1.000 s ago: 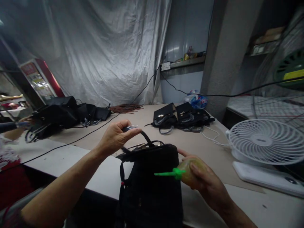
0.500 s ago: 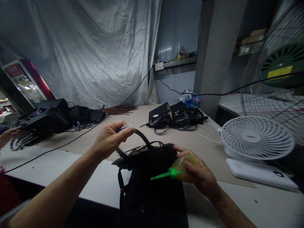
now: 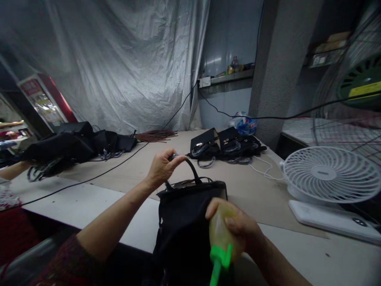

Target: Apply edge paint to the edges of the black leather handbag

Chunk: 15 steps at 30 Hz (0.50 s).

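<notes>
"Left hand (image 3: 163, 169)?"
"Closed round the handle (image 3: 193, 171) of the black bag (image 3: 181, 216) — bag at the worktable (image 3: 312, 248)'s near edge."
"Right hand (image 3: 242, 224)?"
"Fingers gripping a squeeze bottle (image 3: 220, 228) — green nozzle (image 3: 218, 260) downward."

At the near edge of the table (image 3: 98, 204), the left hand (image 3: 165, 169) grips a black handbag (image 3: 181, 214) by its handle (image 3: 193, 169). The right hand (image 3: 245, 228) holds a yellowish squeeze bottle (image 3: 222, 230), green nozzle (image 3: 218, 256) downward. More handbags (image 3: 205, 139) lie near the far-right corner; a white fan (image 3: 330, 174) stands by the right edge.
</notes>
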Each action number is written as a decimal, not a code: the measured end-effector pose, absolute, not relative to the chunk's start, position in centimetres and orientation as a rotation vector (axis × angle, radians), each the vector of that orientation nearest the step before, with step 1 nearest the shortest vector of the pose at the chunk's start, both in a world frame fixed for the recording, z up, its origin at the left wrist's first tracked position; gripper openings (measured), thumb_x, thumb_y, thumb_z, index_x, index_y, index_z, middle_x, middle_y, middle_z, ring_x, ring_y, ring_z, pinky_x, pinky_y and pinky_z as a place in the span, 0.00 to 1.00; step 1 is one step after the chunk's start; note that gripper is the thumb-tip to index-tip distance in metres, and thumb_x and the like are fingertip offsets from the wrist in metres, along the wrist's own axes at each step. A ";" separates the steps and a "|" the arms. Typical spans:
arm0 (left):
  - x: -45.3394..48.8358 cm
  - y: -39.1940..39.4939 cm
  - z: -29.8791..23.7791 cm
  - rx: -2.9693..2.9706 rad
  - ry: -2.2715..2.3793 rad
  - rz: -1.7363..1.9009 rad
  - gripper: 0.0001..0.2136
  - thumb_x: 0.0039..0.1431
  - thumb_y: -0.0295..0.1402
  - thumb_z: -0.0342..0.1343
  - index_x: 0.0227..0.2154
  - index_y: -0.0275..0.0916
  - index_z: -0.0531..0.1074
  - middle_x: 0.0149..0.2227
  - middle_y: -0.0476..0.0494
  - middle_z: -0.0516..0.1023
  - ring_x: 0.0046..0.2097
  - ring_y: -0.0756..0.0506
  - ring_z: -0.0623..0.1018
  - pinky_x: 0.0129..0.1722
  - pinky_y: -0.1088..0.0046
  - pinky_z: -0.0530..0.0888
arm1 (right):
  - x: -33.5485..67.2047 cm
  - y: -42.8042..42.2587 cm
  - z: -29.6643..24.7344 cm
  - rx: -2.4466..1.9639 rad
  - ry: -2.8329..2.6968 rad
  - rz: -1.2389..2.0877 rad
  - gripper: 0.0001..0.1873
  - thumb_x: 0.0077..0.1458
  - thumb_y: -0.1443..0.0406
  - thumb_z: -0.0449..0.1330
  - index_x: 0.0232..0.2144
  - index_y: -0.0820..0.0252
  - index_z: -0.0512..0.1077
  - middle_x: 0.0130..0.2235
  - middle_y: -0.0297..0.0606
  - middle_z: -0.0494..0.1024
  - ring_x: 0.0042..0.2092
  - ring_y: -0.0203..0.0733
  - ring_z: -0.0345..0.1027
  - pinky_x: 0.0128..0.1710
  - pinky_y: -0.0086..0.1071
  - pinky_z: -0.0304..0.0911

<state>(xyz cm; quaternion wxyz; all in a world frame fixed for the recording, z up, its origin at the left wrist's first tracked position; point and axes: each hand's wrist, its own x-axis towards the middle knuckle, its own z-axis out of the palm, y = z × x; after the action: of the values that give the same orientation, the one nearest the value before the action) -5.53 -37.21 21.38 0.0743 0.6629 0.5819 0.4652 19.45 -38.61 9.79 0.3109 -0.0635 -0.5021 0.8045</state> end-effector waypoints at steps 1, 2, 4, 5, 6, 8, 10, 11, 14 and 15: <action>-5.4 -36.5 20.6 2.019 1.764 1.372 0.16 0.59 0.46 0.62 0.27 0.39 0.71 0.25 0.52 0.69 0.30 0.48 0.67 0.32 0.73 0.64 | 19.0 -38.5 10.8 -0.147 -1.243 2.095 0.27 0.50 0.44 0.72 0.40 0.58 0.78 0.25 0.33 0.72 0.22 0.34 0.60 0.20 0.26 0.53; -5.2 -36.0 19.8 2.049 1.784 1.406 0.13 0.60 0.44 0.62 0.31 0.39 0.73 0.29 0.49 0.73 0.34 0.47 0.71 0.36 0.72 0.68 | 18.5 -38.3 11.9 -0.136 -1.153 2.055 0.25 0.54 0.44 0.70 0.42 0.57 0.78 0.26 0.33 0.72 0.22 0.34 0.59 0.20 0.26 0.53; -4.6 -36.1 18.7 2.123 1.845 1.657 0.12 0.59 0.40 0.64 0.42 0.38 0.74 0.44 0.42 0.77 0.47 0.42 0.76 0.46 0.67 0.73 | 17.8 -37.5 13.8 -0.104 -0.986 1.970 0.21 0.55 0.47 0.70 0.40 0.56 0.79 0.28 0.33 0.73 0.22 0.34 0.56 0.17 0.27 0.51; -4.2 -36.7 18.4 2.167 1.873 1.846 0.15 0.59 0.38 0.65 0.46 0.38 0.73 0.50 0.38 0.75 0.53 0.39 0.75 0.51 0.63 0.74 | 17.6 -37.1 14.6 -0.092 -0.934 1.940 0.19 0.55 0.49 0.70 0.38 0.56 0.79 0.30 0.34 0.74 0.22 0.33 0.55 0.17 0.27 0.51; -3.8 -37.7 18.1 2.216 1.885 2.015 0.16 0.60 0.37 0.65 0.48 0.39 0.73 0.54 0.37 0.73 0.58 0.37 0.73 0.55 0.60 0.74 | 17.5 -36.7 15.1 -0.081 -0.904 1.922 0.17 0.54 0.50 0.71 0.37 0.56 0.79 0.33 0.35 0.76 0.22 0.33 0.54 0.17 0.28 0.51; -2.8 -40.6 17.6 2.367 1.841 2.208 0.15 0.63 0.36 0.65 0.50 0.40 0.72 0.56 0.37 0.70 0.60 0.36 0.71 0.59 0.55 0.73 | 17.4 -36.4 15.5 -0.083 -0.875 1.914 0.15 0.56 0.51 0.70 0.37 0.55 0.79 0.38 0.36 0.78 0.23 0.33 0.53 0.18 0.30 0.53; -1.6 -43.9 16.9 2.628 1.652 2.197 0.16 0.62 0.31 0.65 0.52 0.40 0.72 0.56 0.37 0.69 0.59 0.37 0.72 0.59 0.57 0.74 | 17.3 -36.6 15.4 -0.088 -0.852 1.926 0.15 0.57 0.52 0.69 0.39 0.55 0.79 0.39 0.37 0.79 0.23 0.33 0.54 0.18 0.30 0.54; -1.1 -45.3 16.4 2.790 1.467 2.090 0.16 0.60 0.27 0.64 0.51 0.39 0.72 0.53 0.38 0.71 0.56 0.39 0.73 0.57 0.60 0.75 | 17.2 -36.8 15.2 -0.085 -0.844 1.940 0.15 0.57 0.52 0.70 0.40 0.55 0.80 0.37 0.37 0.78 0.23 0.34 0.54 0.18 0.30 0.54; 0.4 -47.4 14.4 2.985 1.088 1.236 0.13 0.63 0.21 0.57 0.49 0.37 0.72 0.47 0.40 0.77 0.48 0.44 0.77 0.51 0.69 0.79 | 16.8 -37.6 14.8 -0.053 -0.838 1.996 0.18 0.54 0.52 0.72 0.42 0.56 0.81 0.27 0.33 0.73 0.22 0.33 0.53 0.18 0.28 0.53; 0.8 -47.4 13.6 2.955 1.084 0.940 0.13 0.65 0.22 0.54 0.50 0.36 0.72 0.48 0.38 0.78 0.49 0.43 0.78 0.52 0.69 0.79 | 16.7 -37.9 14.9 -0.048 -0.844 2.012 0.19 0.53 0.52 0.72 0.43 0.56 0.82 0.25 0.32 0.71 0.21 0.33 0.54 0.17 0.27 0.53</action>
<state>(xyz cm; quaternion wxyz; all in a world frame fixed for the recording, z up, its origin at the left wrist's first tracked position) 0.80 -47.40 13.61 -0.0716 0.8972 0.3292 0.2855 16.66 -37.85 14.85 0.4614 -0.0194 -0.3432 0.8179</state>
